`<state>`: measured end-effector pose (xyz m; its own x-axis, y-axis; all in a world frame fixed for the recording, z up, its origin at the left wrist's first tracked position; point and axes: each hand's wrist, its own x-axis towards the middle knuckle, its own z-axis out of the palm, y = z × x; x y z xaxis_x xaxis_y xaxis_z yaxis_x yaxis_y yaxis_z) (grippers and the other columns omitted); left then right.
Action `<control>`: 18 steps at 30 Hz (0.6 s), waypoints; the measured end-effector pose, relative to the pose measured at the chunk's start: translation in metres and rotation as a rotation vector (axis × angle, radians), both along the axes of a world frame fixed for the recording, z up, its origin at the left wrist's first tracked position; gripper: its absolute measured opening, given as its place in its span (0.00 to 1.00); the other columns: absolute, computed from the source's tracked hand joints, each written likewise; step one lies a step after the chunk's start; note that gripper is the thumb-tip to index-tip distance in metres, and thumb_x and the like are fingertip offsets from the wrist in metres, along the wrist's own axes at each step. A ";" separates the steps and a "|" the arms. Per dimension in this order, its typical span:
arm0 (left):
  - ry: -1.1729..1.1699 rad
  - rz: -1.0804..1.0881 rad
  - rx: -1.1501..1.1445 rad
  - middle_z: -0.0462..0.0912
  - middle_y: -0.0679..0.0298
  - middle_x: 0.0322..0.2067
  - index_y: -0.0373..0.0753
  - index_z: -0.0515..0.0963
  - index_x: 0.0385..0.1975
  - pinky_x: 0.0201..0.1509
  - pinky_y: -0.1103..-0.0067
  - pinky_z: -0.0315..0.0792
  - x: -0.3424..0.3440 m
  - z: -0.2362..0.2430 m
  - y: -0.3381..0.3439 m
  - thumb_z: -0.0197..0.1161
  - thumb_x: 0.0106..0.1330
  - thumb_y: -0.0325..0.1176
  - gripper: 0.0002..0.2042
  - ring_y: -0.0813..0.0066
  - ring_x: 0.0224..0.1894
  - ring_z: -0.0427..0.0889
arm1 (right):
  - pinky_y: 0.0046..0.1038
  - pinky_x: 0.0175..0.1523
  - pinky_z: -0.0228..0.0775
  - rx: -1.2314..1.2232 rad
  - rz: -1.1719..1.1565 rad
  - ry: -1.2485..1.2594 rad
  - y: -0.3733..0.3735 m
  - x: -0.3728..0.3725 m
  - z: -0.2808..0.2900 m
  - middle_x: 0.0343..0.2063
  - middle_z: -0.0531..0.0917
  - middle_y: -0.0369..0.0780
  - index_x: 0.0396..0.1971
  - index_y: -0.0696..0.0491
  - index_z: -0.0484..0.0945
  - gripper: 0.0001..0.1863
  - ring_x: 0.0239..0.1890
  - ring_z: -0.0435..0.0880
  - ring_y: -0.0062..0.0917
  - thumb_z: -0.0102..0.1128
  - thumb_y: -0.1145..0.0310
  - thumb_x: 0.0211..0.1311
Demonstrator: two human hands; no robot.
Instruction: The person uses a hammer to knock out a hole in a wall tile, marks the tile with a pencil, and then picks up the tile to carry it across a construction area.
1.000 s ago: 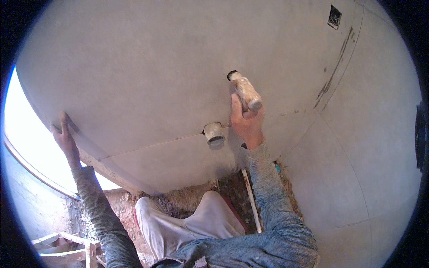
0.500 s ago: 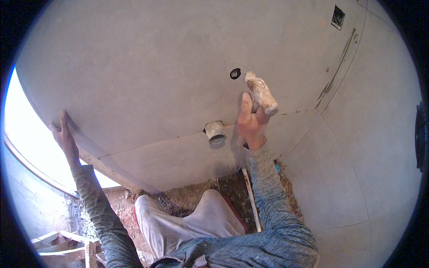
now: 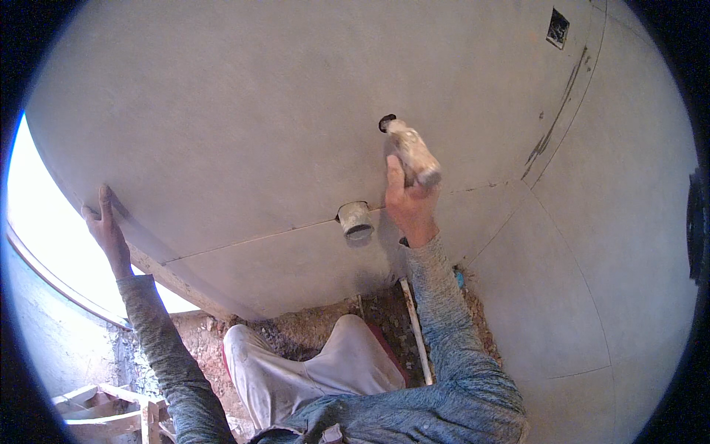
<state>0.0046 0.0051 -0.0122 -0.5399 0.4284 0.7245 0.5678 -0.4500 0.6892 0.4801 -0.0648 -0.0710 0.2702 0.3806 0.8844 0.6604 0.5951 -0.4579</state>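
My right hand (image 3: 410, 207) grips a dusty pale hammer (image 3: 414, 154), its head against the rim of a small round hole (image 3: 383, 123) in the grey tiled wall (image 3: 244, 111). A short grey pipe (image 3: 353, 216) sticks out of the tile joint just below and left of that hand. My left hand (image 3: 109, 226) rests on the left edge of the tile beside a bright opening, its fingers apart and holding nothing.
A black square cutout (image 3: 557, 28) is at the upper right. Below are my bent legs (image 3: 288, 362), rough broken masonry (image 3: 196, 340), a thin white pipe (image 3: 416, 333), and a wooden frame (image 3: 122, 418) at lower left. More tiled wall (image 3: 606, 222) curves along the right.
Half a second ago the hammer was drawn right of the hole; it has moved left and up to its rim again, as a second ago. My left hand has stayed in place.
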 end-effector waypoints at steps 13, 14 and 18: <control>-0.035 -0.117 -0.038 0.66 0.39 0.50 0.20 0.59 0.54 0.56 0.66 0.65 0.001 0.001 -0.003 0.62 0.56 0.55 0.41 0.50 0.54 0.68 | 0.30 0.44 0.70 0.205 -0.747 -0.640 -0.006 0.016 -0.020 0.35 0.79 0.45 0.40 0.62 0.74 0.11 0.38 0.79 0.26 0.56 0.73 0.58; -0.037 -0.133 -0.069 0.66 0.39 0.51 0.20 0.59 0.54 0.57 0.65 0.65 -0.007 0.000 0.000 0.62 0.56 0.55 0.42 0.50 0.55 0.68 | 0.30 0.44 0.71 0.208 -0.671 -0.585 -0.006 0.016 -0.020 0.35 0.79 0.44 0.39 0.63 0.75 0.11 0.37 0.79 0.26 0.57 0.73 0.58; -0.044 -0.109 -0.003 0.65 0.39 0.52 0.20 0.58 0.56 0.58 0.65 0.63 0.008 0.004 -0.005 0.61 0.56 0.55 0.42 0.50 0.56 0.66 | 0.29 0.44 0.71 -0.101 -0.031 -0.016 0.003 0.009 -0.019 0.38 0.79 0.44 0.38 0.63 0.75 0.11 0.40 0.79 0.29 0.58 0.72 0.57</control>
<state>0.0123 0.0004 -0.0082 -0.5216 0.4885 0.6995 0.4847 -0.5051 0.7142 0.4895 -0.0622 -0.0901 0.2695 0.4601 0.8460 0.6852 0.5257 -0.5042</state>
